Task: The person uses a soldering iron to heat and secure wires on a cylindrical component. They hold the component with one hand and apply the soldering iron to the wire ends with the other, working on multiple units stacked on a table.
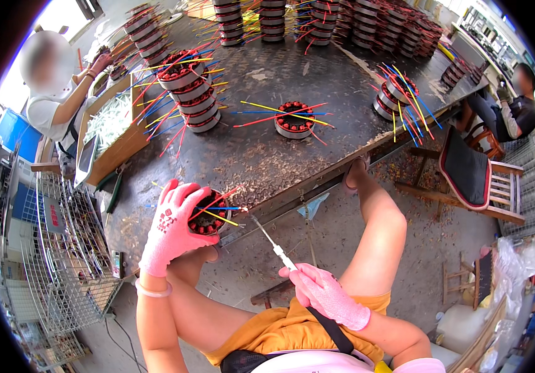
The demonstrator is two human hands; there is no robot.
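My left hand (174, 225), in a pink glove, is wrapped round a motor stator (208, 225) at the table's near edge. The stator has dark red windings, and red, blue and yellow wire leads stick out of it to both sides. In my right hand (328, 294), also gloved in pink, is a slim tool (280, 251) with a white handle and a thin metal shaft, like a soldering iron. Its tip points at the ends of the right-hand leads, where a small bright orange spot shows; whether tip and wires touch I cannot tell.
On the dark worn table (261, 155) stand a single stator (295, 120), a stator stack (196, 99), a shorter stack (395, 93) and several stacks behind. A wooden box (117, 144) holds white sleeves, beside dark-handled pliers (116, 188). Wire racks stand left, a chair (466, 168) right. Two people sit nearby.
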